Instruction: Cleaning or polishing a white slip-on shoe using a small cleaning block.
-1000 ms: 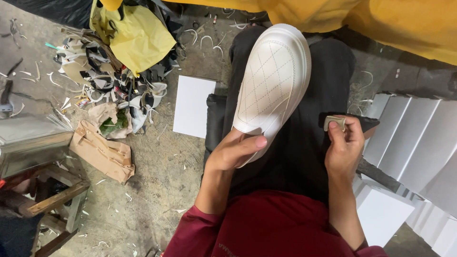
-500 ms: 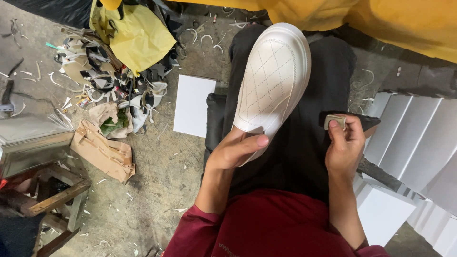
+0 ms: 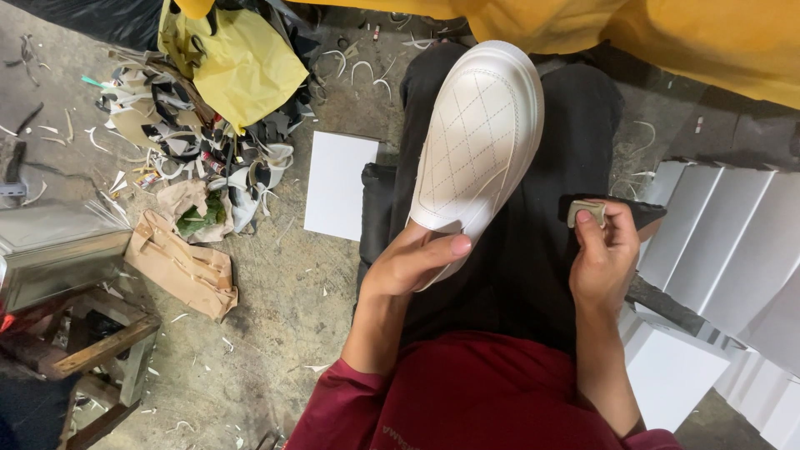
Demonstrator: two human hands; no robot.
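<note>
A white slip-on shoe (image 3: 477, 137) with diamond stitching on its upper lies toe-away on my lap, over black trousers (image 3: 533, 275). My left hand (image 3: 412, 260) grips its heel end, thumb laid across the opening. My right hand (image 3: 602, 258) is beside it to the right, fingers closed on a small grey-tan piece (image 3: 586, 211) pressed against a dark flat tool (image 3: 646, 215).
A white square sheet (image 3: 339, 185) lies on the concrete floor left of my knee. A heap of scraps with a yellow bag (image 3: 235, 68) is at upper left, a brown paper bag (image 3: 182, 265) below it. White boxes (image 3: 725, 250) stack at right. A wooden stool (image 3: 100, 350) stands lower left.
</note>
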